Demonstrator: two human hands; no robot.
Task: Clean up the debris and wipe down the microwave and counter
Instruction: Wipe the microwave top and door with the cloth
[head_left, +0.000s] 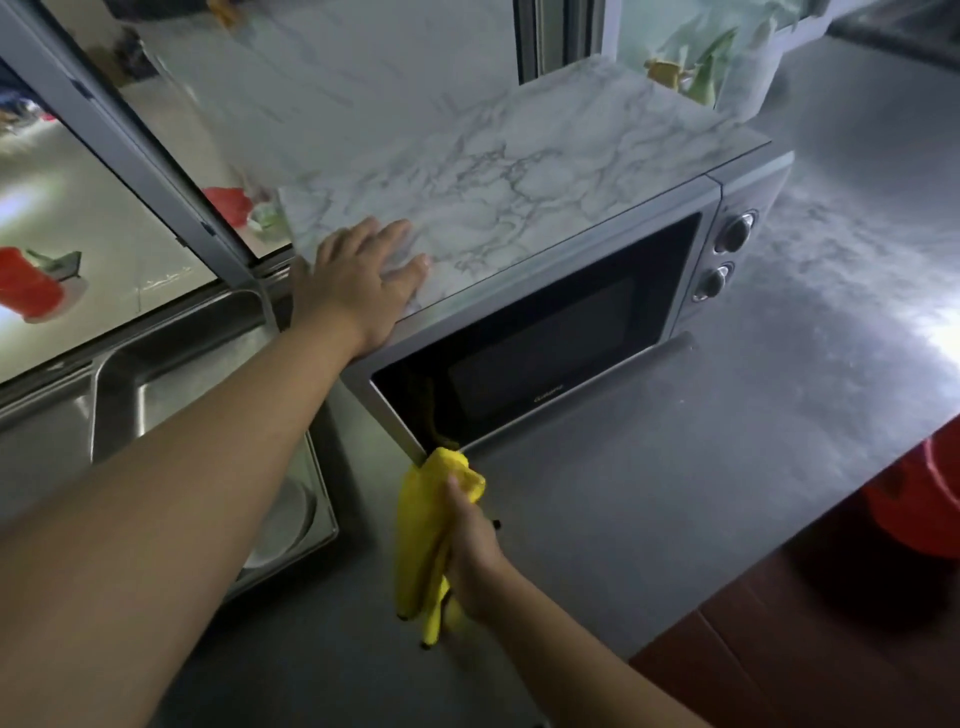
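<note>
Stainless sink (171, 384) sits at left, w/ a window (104, 260) behind it in a grey metal frame (156, 156); daylight comes thru the glass, and red objs (28, 288) show beyond it, blurred. Wall (363, 78) behind is marble-look, white w/ grey veins, and a strong glare patch falls at far right. Reddish-brown floor (805, 649) shows at lower right w/ a red bucket-like obj (919, 509) partly in view, and a pale plastic bag (727, 57) sits at top right.
</note>
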